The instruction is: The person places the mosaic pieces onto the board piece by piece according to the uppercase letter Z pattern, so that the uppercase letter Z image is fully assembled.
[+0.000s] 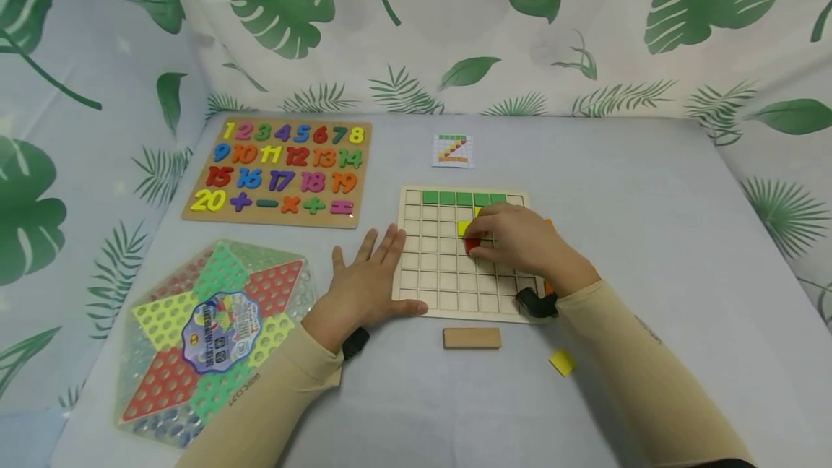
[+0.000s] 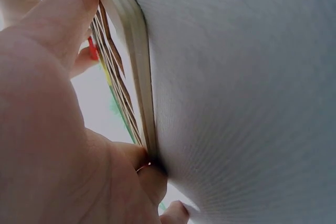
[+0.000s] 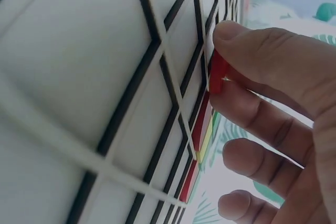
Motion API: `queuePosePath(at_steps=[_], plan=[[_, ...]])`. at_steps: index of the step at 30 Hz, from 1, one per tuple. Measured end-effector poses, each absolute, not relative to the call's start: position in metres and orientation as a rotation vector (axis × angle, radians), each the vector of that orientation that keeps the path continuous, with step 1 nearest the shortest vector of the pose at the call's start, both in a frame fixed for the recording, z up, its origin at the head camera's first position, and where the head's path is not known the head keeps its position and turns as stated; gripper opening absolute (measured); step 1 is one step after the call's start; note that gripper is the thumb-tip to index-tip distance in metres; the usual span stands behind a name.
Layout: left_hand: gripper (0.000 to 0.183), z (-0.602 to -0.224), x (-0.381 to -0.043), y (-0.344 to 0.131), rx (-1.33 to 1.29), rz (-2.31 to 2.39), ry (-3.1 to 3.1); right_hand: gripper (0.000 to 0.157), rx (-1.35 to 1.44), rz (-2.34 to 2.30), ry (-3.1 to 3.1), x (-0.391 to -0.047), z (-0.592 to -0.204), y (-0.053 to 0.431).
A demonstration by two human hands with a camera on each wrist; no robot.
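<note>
A wooden grid board (image 1: 429, 282) lies flat, with a row of green square tiles (image 1: 447, 198) along its far side and yellow tiles (image 1: 464, 229) below them. My right hand (image 1: 520, 240) is over the board's middle, pinching a red square tile (image 3: 218, 71) between thumb and index finger. More red tiles (image 3: 199, 121) sit in the grid in the right wrist view; in the head view that hand covers them. My left hand (image 1: 365, 282) rests at the board's left edge, fingers spread and thumb at the near corner. The board's edge (image 2: 139, 51) shows beside its palm.
Behind the board lies a pattern card (image 1: 453, 151). A wooden block (image 1: 471, 338) and a loose yellow tile (image 1: 562, 362) are in front. Orange pieces (image 1: 549, 286) show partly beside the right forearm. To the left are a number puzzle (image 1: 273, 197) and a hexagonal star game board (image 1: 162, 381).
</note>
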State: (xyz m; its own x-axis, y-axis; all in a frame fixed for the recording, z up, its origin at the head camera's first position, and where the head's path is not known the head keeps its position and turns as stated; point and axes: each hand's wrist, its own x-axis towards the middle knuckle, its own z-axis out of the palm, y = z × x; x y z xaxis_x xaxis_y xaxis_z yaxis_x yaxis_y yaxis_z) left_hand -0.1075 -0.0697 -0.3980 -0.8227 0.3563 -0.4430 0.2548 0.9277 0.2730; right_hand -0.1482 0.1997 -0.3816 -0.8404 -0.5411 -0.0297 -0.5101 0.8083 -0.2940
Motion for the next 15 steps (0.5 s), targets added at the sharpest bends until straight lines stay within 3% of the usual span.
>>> queuePosePath(at_steps=[15], plan=[[0.124, -0.398, -0.107, -0.07, 0.451, 0.271, 2.592, 0.018, -0.871, -0.369, 2.888, -0.151, -0.381, 0.189]])
